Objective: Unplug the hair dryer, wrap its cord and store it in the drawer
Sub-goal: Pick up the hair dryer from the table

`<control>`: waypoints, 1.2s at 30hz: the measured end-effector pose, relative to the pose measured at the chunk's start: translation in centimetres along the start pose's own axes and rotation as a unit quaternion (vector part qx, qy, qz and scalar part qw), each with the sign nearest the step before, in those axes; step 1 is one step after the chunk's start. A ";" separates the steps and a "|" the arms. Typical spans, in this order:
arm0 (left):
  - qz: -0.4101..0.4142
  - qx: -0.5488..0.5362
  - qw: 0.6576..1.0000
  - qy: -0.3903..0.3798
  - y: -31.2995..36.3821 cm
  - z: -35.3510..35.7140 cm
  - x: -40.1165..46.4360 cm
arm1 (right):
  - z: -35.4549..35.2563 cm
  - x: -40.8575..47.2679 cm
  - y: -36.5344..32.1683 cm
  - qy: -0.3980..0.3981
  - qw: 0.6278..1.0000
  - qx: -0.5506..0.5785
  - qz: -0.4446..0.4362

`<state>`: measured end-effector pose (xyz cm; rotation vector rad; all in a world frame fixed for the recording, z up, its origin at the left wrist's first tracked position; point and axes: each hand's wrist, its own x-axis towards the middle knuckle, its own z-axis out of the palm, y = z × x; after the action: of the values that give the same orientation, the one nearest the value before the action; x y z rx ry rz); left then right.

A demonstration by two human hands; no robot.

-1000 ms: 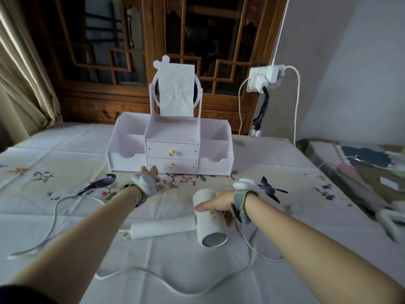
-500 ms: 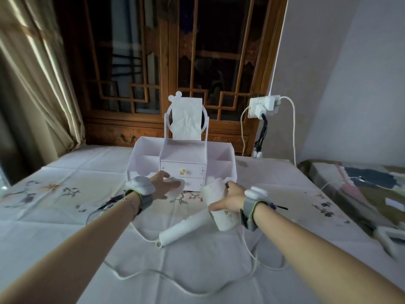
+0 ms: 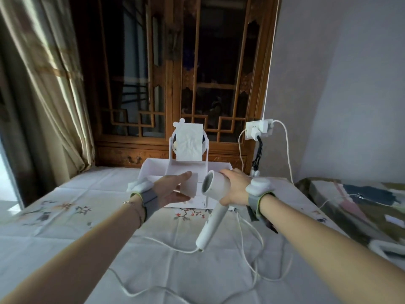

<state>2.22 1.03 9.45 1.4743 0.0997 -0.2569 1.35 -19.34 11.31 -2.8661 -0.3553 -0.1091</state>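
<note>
My right hand (image 3: pixel 237 190) grips the white hair dryer (image 3: pixel 215 185) by its barrel and holds it above the cloth, with the handle hanging down and to the left. The white cord (image 3: pixel 188 252) leaves the handle's end and lies in loose loops on the tablecloth; I cannot follow its far end. My left hand (image 3: pixel 168 191) is in front of the white desk organizer (image 3: pixel 153 170), thumb above and fingers below a white drawer (image 3: pixel 191 186) that sticks out from it. A white power strip (image 3: pixel 258 129) with plugs hangs on the cabinet behind.
The organizer carries a small round mirror (image 3: pixel 189 145) covered with paper. Behind stands a dark wooden lattice cabinet (image 3: pixel 186 84), with a curtain (image 3: pixel 54 84) at the left. A patterned blanket (image 3: pixel 361 205) with white cables lies at the right. The flowered tablecloth (image 3: pixel 76 216) covers the table.
My right hand has lifted the hair dryer off the cloth and swung its handle downward. My left hand reached the organizer's drawers and now has a drawer out. My head has tilted up.
</note>
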 end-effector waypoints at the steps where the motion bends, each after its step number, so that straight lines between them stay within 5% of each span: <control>1: 0.002 -0.011 1.000 -0.009 0.3 0.1 -0.2 | -0.3 -0.1 -0.3 0.000 1.000 -0.012 -0.009; 19: -0.053 0.015 0.999 0.000 -1.2 -0.4 -1.2 | 1.1 0.6 -2.2 -0.045 0.992 -0.109 -0.054; 36: -0.003 0.135 0.991 -0.003 -2.2 -1.5 -0.5 | 2.0 1.4 -0.6 -0.029 0.993 0.087 -0.074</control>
<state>1.38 2.40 7.25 1.7419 0.0649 -0.2881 2.66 -17.91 9.72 -2.6725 -0.5612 -0.0218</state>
